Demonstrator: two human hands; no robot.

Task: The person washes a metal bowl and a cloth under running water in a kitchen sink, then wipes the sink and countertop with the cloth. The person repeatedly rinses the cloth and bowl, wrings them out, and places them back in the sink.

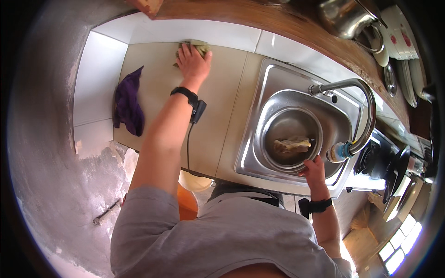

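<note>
My left hand [194,63] lies over a crumpled olive-green cloth [201,46] at the back of the tiled counter [212,104], against the white wall tiles; the palm hides part of the cloth. With my right hand [314,171] I hold the near rim of a round metal basin [293,116] in the stainless steel sink [256,104]. A pale piece of food, perhaps raw meat [292,144], lies in water in that basin. To the left on the counter is a crumpled purple cloth [129,101].
A curved faucet [370,104] with a blue-ringed filter tip [339,152] arches over the sink's right side. A wooden shelf [278,26] above the back tiles bears a metal pot [344,17] and white dishes [399,34]. A black stove [372,156] stands beyond the sink.
</note>
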